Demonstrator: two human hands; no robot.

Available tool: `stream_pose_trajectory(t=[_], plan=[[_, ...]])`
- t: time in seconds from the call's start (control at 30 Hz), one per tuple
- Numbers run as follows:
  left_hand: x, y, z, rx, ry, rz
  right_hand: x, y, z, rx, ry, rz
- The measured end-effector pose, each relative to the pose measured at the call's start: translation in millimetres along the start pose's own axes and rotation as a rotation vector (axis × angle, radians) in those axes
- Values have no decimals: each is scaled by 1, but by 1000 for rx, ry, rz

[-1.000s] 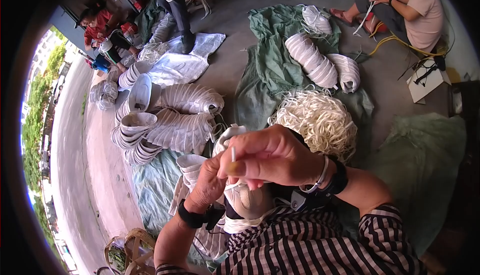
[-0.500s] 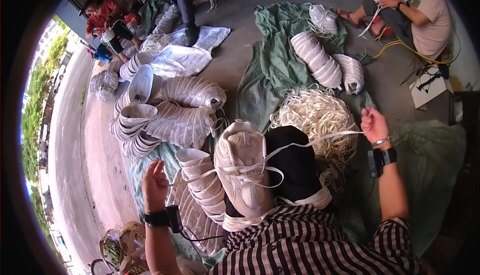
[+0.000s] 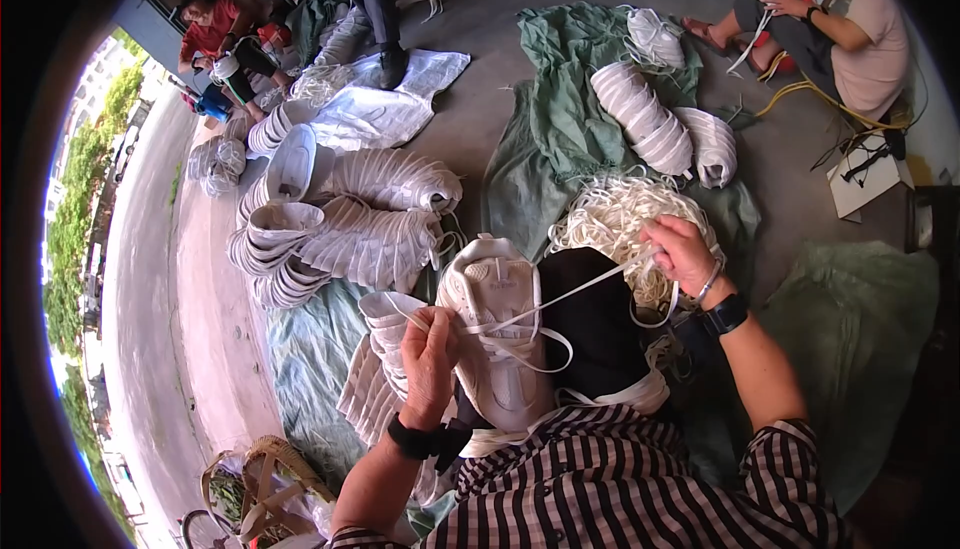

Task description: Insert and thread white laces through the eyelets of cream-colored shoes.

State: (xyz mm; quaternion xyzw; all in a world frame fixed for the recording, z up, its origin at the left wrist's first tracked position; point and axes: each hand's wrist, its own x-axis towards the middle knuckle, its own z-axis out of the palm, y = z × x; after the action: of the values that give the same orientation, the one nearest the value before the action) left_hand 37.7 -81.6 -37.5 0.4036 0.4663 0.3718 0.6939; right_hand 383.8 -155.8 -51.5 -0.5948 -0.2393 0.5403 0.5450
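A cream shoe upper (image 3: 492,299) lies on my lap, toe toward me. A flat white shoelace (image 3: 590,284) is threaded through its lower eyelets, with one end running out to each side and a loop hanging at the right. My left hand (image 3: 430,359) pinches the left end close beside the upper. Over the heap of loose laces (image 3: 600,211), my right hand (image 3: 685,254) grips the right end, which stretches taut across my dark-clad knee (image 3: 588,299). The lace's tail dangles below that hand.
Nested stacks of white uppers (image 3: 385,244) lie ahead to the left. More rolled stacks (image 3: 640,119) rest on green sheeting (image 3: 560,79). Other people sit working at the far left and far right. A woven basket (image 3: 265,484) stands at the lower left.
My left hand has moved right, in against the upper. My right hand has come left and inward, over the lace heap. The lace spans a shorter distance between them.
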Motion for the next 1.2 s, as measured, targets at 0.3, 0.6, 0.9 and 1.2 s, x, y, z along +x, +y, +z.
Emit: stream_pose_trajectory(t=[0.3, 0.6, 0.9, 1.2], plan=[[-16, -4, -26, 986, -26, 403, -28, 1, 30, -346, 168, -319], [-17, 2, -22, 878, -23, 341, -69, 24, 103, -719, -498, -637], [5, 48, -34, -186, -51, -89, -32, 4, 100, -325, -575, 73], [51, 77, -103, -345, 97, 49, -28, 1, 117, -276, -692, 279]])
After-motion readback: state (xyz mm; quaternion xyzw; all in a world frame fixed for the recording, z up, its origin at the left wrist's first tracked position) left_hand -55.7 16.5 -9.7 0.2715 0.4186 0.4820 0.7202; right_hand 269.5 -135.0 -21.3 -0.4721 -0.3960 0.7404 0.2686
